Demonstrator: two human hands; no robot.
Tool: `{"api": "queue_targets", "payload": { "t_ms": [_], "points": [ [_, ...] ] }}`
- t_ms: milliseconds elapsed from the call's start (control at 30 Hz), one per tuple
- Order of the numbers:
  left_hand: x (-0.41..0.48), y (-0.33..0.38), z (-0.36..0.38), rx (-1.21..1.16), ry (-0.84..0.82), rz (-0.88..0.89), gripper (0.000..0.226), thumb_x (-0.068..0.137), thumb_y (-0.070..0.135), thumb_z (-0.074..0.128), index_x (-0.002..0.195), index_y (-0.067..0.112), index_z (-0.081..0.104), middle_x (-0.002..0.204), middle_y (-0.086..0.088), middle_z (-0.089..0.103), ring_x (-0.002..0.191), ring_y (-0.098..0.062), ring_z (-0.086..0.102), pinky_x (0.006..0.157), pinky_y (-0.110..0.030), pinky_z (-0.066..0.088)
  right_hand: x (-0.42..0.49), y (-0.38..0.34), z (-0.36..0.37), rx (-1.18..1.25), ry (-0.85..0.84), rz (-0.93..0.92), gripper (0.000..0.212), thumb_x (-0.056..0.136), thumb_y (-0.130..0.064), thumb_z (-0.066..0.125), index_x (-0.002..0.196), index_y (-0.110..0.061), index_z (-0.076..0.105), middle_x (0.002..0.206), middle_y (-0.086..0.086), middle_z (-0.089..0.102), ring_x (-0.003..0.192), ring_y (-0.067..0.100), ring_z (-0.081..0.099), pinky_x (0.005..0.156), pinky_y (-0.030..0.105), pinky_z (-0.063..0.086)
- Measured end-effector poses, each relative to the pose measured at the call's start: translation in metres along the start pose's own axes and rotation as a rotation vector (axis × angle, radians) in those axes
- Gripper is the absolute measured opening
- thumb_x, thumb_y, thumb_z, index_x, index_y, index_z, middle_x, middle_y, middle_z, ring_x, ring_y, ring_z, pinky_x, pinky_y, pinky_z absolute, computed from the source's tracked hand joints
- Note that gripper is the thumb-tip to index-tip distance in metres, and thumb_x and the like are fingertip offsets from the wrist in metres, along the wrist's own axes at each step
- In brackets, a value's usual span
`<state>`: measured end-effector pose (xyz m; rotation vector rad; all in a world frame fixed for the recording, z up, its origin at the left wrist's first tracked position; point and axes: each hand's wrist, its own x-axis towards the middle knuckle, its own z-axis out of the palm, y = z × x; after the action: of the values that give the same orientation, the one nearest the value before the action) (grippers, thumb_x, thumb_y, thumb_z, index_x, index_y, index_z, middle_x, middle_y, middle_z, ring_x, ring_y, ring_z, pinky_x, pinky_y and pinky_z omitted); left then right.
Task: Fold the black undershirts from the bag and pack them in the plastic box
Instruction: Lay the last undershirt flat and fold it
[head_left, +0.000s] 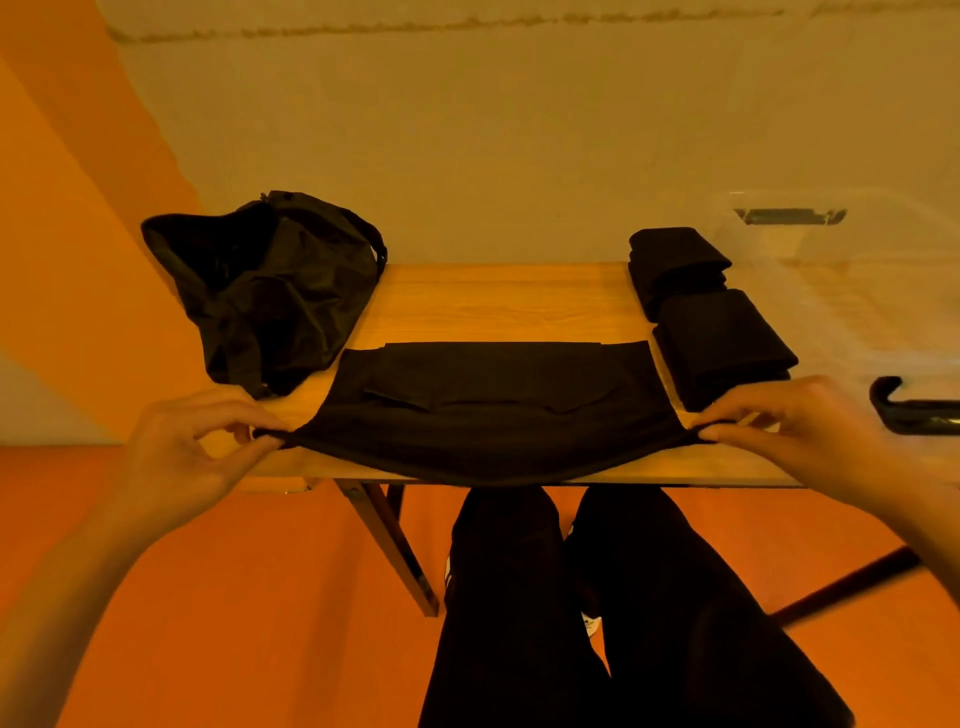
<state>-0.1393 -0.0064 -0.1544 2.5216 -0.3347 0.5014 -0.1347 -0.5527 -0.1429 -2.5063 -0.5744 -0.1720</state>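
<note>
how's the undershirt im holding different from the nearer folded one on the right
The held undershirt is spread wide and thin, only partly folded; the nearer folded undershirt is a compact, thick bundle. The held undershirt's near corners are pinched by the left hand and the right hand, its near edge sagging between them; the nearer folded undershirt lies untouched. Both are black.

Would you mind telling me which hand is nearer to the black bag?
Left. The left hand pinches the shirt just in front of the bag; the right hand is across the table, by the folded shirts.
</note>
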Motion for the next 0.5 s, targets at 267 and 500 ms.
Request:
{"api": "queue_targets", "payload": {
  "t_ms": [267,500],
  "points": [
    [0.063,-0.003,0.036,0.015,0.114,-0.007,0.043,0.085,0.005,0.078,0.099,0.041,0.063,0.075,-0.004,0.062,0.072,-0.004,0.056,0.066,-0.016,0.043,0.075,0.019,-0.002,-0.347,0.099,0.139,0.015,0.089,-0.033,0.071,0.101,-0.025,0.075,0.078,-0.02,0.054,0.079,0.009,0.052,0.06,0.024,0.037],
    [0.113,-0.007,0.063,0.172,0.07,-0.036,0.014,0.085,0.007,0.078,0.097,0.013,0.074,0.071,0.013,0.055,0.064,-0.011,0.047,0.068,-0.018,0.04,0.121,0.039,0.004,-0.594,-0.043,0.099,0.019,0.089,-0.038,0.071,0.1,-0.024,0.076,0.083,-0.007,0.063,0.086,0.011,0.041,0.065,0.028,0.03]
  ]
}}
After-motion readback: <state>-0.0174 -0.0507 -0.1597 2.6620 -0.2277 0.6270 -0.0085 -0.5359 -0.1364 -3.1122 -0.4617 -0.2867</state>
